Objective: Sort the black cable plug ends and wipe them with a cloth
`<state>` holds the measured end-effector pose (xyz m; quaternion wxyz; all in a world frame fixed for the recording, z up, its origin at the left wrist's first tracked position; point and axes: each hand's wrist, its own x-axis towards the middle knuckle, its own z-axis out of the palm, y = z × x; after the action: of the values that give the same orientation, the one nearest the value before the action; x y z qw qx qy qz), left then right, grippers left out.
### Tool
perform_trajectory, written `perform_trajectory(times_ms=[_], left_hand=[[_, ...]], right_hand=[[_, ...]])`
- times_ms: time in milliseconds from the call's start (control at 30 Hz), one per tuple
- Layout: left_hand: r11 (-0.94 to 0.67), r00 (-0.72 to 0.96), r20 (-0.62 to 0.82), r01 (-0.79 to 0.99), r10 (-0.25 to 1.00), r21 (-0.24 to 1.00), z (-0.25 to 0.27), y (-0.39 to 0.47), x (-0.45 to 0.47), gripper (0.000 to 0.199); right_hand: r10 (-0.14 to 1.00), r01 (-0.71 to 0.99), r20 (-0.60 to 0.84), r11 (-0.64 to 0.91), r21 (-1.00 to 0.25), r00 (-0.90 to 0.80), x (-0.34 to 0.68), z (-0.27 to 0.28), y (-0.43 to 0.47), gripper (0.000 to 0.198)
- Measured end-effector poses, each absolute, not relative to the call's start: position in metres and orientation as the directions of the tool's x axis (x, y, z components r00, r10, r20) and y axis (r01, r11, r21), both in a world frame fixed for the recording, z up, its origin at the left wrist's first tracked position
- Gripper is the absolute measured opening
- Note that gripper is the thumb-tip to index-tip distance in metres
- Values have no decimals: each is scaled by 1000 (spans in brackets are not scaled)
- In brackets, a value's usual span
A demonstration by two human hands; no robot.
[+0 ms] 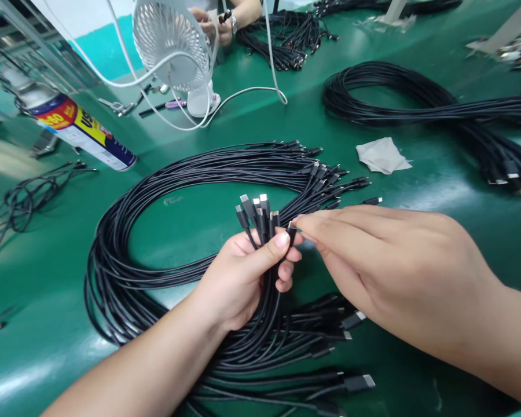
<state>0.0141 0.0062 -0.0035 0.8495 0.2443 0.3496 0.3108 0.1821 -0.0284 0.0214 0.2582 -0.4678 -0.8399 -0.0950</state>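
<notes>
While a cluster of connectors is held tips-up in the left grip, a single connector at the cluster's right edge is met by the right grip.

Left grip: forearm brought in from lower left; thumb laid across the cluster and pressed to the single connector; other fingers curled behind. Closed around black cables, which are trailed down below the hand.

Right grip: forearm brought in from lower right; back of hand turned up, knuckles raised, fingers pointed left. Thumb and forefinger are pinched at the single connector's metal tip.

Cable coil: laid on the green counter, left of and beyond the left grip; loose ends are fanned out beyond both grips.

Beyond the right grip: pale cloth; second cable bundle, looped.

Beyond the left grip: white fan; spray can, placed farther left. Another person's hand is seen beside the fan.
</notes>
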Motion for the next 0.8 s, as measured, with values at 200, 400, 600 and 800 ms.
perform_trajectory(times_ms=[200, 400, 600, 800], left_hand=[[686, 561, -442, -356, 700, 635, -3, 6, 14, 10], [692, 572, -442, -348, 691, 633, -3, 7, 15, 11], [693, 577, -444, -330, 685, 640, -3, 7, 14, 11], [681, 585, -428, -322, 689, 657, -2, 6, 13, 15]], right_hand=[[737, 837, 528, 540, -83, -423, 184, 22, -31, 24], [745, 834, 513, 543, -94, -427, 186, 24, -32, 28], [763, 838, 491, 534, -115, -420, 186, 24, -32, 28], [765, 839, 497, 530, -122, -411, 188, 25, -30, 29]])
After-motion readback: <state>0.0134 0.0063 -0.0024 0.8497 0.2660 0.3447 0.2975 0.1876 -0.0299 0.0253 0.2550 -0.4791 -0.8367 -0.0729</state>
